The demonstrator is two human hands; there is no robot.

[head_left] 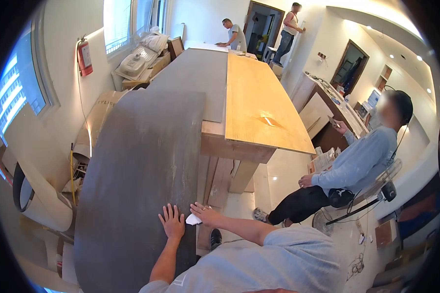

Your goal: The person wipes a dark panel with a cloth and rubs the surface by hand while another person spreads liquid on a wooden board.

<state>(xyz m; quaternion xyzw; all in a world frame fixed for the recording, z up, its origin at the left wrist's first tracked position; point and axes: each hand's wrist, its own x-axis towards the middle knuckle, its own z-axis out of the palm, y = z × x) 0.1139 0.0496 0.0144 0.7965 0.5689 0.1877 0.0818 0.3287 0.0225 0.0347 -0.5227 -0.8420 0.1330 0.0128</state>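
Observation:
A large dark grey panel (pixel 142 161) with rounded ends stretches away in front of me, its surface streaked with paler smudges. My left hand (pixel 172 224) lies flat near its right edge, fingers spread, holding nothing. Just to the right, at that same edge, my right hand (pixel 206 216) has its fingers over a small folded white sheet (pixel 194 219). The sheet pokes out beneath the fingertips, and its underside is hidden.
Beyond the panel stands a table bearing a grey board (pixel 190 83) and a yellowish plywood sheet (pixel 254 97). At right sits a person (pixel 362 156) holding a phone-like object. Two people (pixel 235 36) (pixel 288 34) work at the back. A rolled sheet (pixel 44 200) lies left.

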